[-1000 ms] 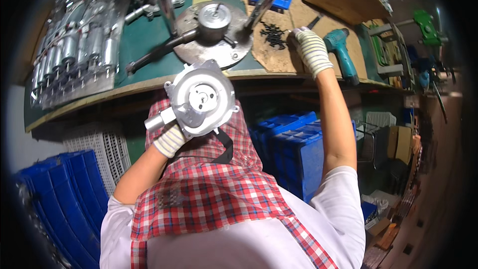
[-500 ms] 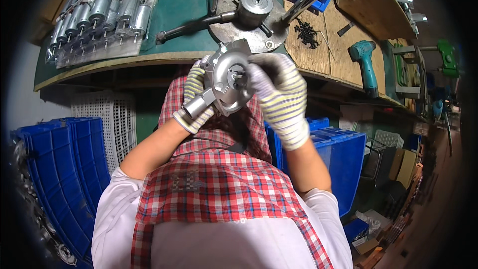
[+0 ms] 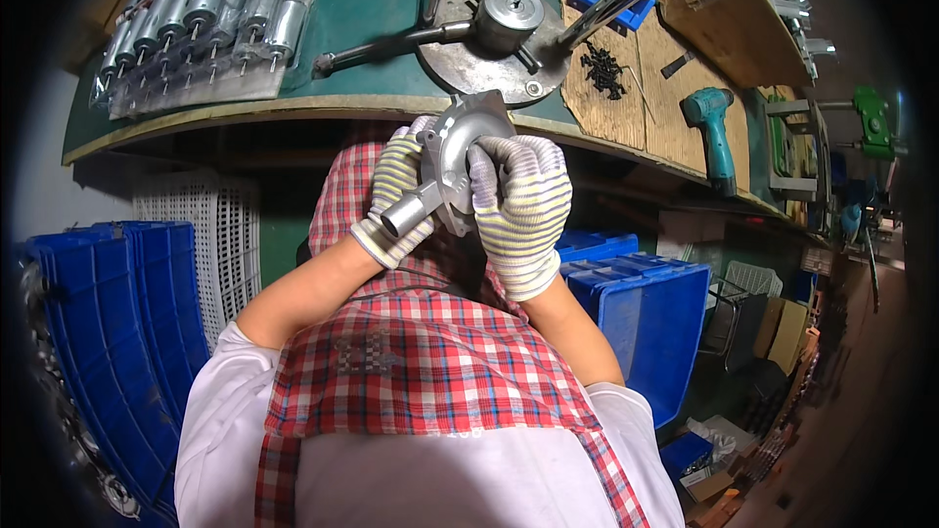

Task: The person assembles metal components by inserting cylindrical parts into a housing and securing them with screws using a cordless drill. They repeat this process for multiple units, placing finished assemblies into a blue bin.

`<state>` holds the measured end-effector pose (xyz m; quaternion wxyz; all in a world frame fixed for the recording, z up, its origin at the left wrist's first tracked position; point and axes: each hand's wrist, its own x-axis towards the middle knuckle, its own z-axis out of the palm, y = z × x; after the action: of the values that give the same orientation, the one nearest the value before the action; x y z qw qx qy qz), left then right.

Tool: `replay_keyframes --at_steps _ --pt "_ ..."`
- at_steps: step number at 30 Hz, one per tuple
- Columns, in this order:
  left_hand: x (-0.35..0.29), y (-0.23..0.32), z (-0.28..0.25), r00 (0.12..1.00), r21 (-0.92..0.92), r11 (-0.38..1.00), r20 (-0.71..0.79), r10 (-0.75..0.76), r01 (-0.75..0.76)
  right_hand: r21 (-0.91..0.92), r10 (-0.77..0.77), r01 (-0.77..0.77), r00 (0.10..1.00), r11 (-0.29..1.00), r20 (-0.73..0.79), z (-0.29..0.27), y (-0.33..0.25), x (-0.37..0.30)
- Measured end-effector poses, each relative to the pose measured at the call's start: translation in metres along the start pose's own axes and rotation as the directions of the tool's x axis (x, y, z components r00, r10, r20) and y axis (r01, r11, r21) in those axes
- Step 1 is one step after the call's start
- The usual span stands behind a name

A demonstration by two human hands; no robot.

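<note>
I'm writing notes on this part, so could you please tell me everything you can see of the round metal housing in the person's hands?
The metal housing is silver-grey and looks cast, with a curved shell, small lugs at its edge and a short tubular spout pointing down and leftward in the picture. It is held tilted in front of the workbench. The gloved left hand grips it from the left and behind; the gloved right hand has its fingers at its face, hiding much of it.
</note>
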<state>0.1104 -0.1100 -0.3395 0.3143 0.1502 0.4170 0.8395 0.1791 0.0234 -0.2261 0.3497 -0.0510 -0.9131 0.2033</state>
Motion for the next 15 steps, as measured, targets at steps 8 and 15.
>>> replay_keyframes --at_steps 8,15 --pt "-0.004 -0.018 -0.037 0.957 -0.383 0.878 0.066 -0.284 0.287 0.226 -0.17 0.084 0.903 0.97 0.395 -0.034 0.022 0.003" --pt "-0.037 0.068 -0.08 0.968 0.098 0.965 0.033 -0.247 0.243 -0.803 0.351 -0.284 0.931 0.524 -0.101 -0.162 0.281 0.051"
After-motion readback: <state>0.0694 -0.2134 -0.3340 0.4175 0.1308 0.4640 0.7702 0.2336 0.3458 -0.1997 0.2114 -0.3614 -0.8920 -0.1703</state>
